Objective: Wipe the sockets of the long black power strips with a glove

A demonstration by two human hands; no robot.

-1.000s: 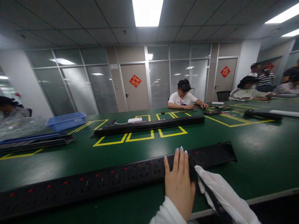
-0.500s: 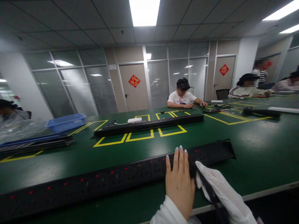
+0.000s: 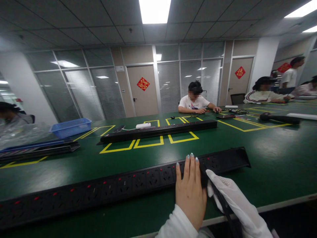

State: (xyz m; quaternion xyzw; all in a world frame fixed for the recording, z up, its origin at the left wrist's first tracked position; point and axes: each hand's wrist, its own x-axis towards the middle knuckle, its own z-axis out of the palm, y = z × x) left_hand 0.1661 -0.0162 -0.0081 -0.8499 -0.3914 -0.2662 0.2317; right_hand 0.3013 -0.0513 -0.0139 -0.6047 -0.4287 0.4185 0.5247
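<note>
A long black socket strip [image 3: 109,190] with red switches lies slantwise across the green table [image 3: 146,157]. My left hand [image 3: 190,191], bare, rests flat on the strip's right part, fingers stretched and pointing away from me. Just right of it, my right hand [image 3: 226,191] wears a white glove and is closed round a black tool [image 3: 223,201] or handle, whose far end meets the strip beside my left hand. What that far end looks like is hidden by my hands and the dark colours.
A second black strip [image 3: 158,130] lies farther back, with a white box [image 3: 143,126] behind it. At the left are a blue basket [image 3: 71,128] and stacked dark panels [image 3: 39,148]. A person [image 3: 193,102] sits across the table; others are at the right and far left.
Both hands keep nearly the same place on the strip. The strip's left part appears slightly higher in view. At the far right, a standing person has turned and shifted.
</note>
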